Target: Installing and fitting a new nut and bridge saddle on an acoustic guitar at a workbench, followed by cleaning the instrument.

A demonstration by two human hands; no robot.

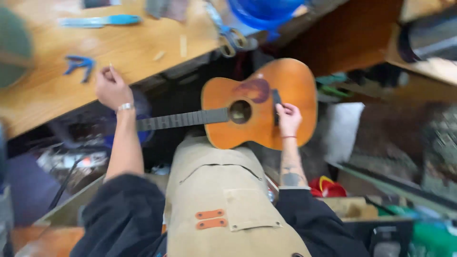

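The picture is blurry, so small things are hard to see. The orange guitar (pixel 259 104) lies flat on your lap, neck pointing left. Your right hand (pixel 288 119) rests on its dark bridge (pixel 276 105), fingers bent. Your left hand (pixel 112 88) is curled at the wooden bench (pixel 143 47), pinching something tiny.

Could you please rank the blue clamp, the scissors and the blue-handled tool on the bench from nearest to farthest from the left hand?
From the left hand:
1. Blue clamp, just beside it on the workbench.
2. Blue-handled tool, farther up the bench.
3. Scissors, off toward the guitar's side at the bench edge.
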